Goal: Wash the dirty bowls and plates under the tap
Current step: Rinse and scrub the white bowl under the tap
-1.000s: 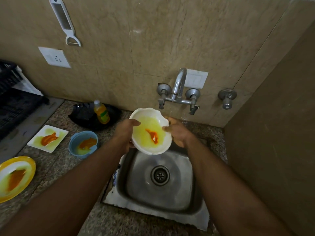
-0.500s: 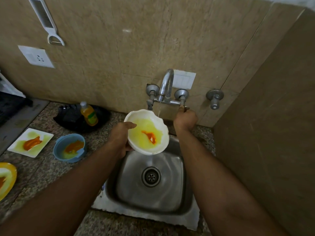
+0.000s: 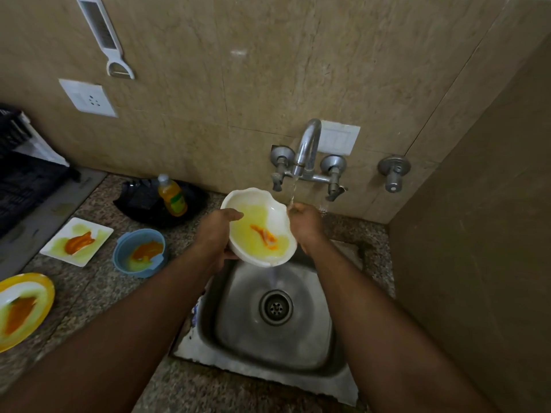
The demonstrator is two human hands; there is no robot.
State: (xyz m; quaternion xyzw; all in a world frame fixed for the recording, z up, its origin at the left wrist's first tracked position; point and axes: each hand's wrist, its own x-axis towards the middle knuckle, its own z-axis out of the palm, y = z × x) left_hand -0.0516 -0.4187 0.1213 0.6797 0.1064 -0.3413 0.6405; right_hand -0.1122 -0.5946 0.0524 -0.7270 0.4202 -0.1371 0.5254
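The left hand (image 3: 216, 234) gripped a white scalloped bowl (image 3: 262, 231) smeared yellow and orange, thumb over its rim, above the sink (image 3: 268, 362). Just right of it, the right hand (image 3: 307, 223) sat under the tap's (image 3: 307, 150) running stream. Left of both hands waited a blue bowl (image 3: 140, 253) and two dirty plates.

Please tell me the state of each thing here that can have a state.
tap, running
white bowl, dirty, held over the sink
left hand, grips the bowl rim
right hand, under the stream
blue bowl, dirty
square plate, dirty
yellow plate, dirty
sink, drain open
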